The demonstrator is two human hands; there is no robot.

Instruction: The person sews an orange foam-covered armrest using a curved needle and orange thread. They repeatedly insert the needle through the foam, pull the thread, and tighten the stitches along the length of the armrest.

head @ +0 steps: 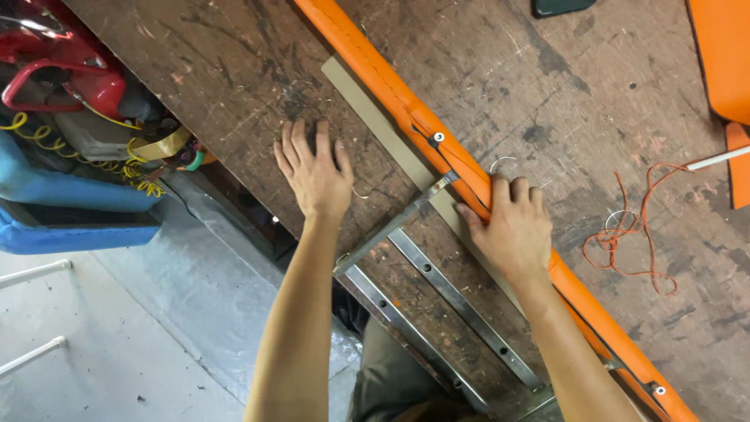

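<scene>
My left hand lies flat, fingers spread, palm down on the scarred wooden desk, its grip holding nothing. At three o'clock from it, my right hand curls its grip over the long orange padded bar, which runs from twelve o'clock toward five. A metal frame sits between my forearms. Loose orange thread lies at three o'clock.

Odds and ends around my worn surface

A tangle of orange thread lay on the scratched wooden surface to my right, near orange leather pieces at the far corner. A dark object sat at the top edge. Left, below the surface, were a red tool, yellow coiled cord and blue cushions.
</scene>
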